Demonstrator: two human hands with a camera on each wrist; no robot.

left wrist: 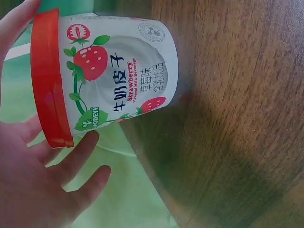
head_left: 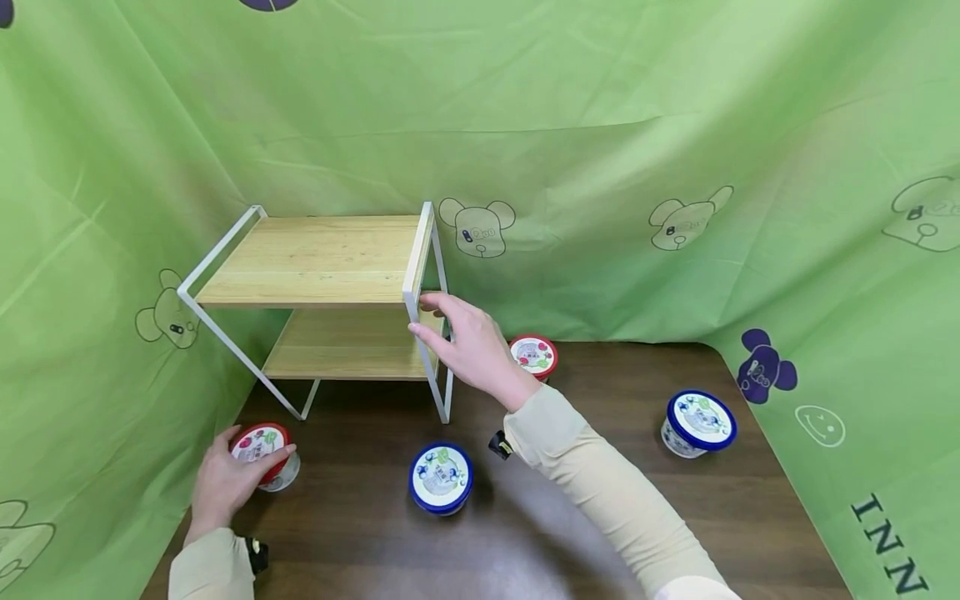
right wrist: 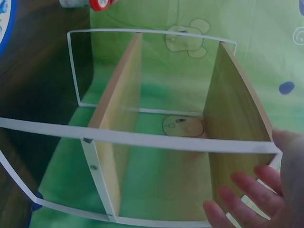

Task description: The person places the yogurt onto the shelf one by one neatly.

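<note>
A strawberry milk cup point(left wrist: 114, 66) with a red lid point(head_left: 260, 443) is held by my left hand point(head_left: 225, 479), thumb and fingers about its lid. In the left wrist view the cup's base is close to the wooden tabletop. My right hand point(head_left: 476, 342) is at the right side of a two-tier shelf point(head_left: 322, 258) with a white metal frame point(right wrist: 180, 142). Its thumb and fingertips are right at the upper front corner of that frame, the fingers spread apart in the right wrist view.
A blue-lidded cup point(head_left: 441, 477) stands in front of the shelf, another blue-lidded cup point(head_left: 699, 423) at the right. A second red-lidded cup point(head_left: 533, 356) is partly hidden behind the right wrist. Green cloth point(head_left: 600, 208) with bear prints surrounds the brown table point(head_left: 360, 533).
</note>
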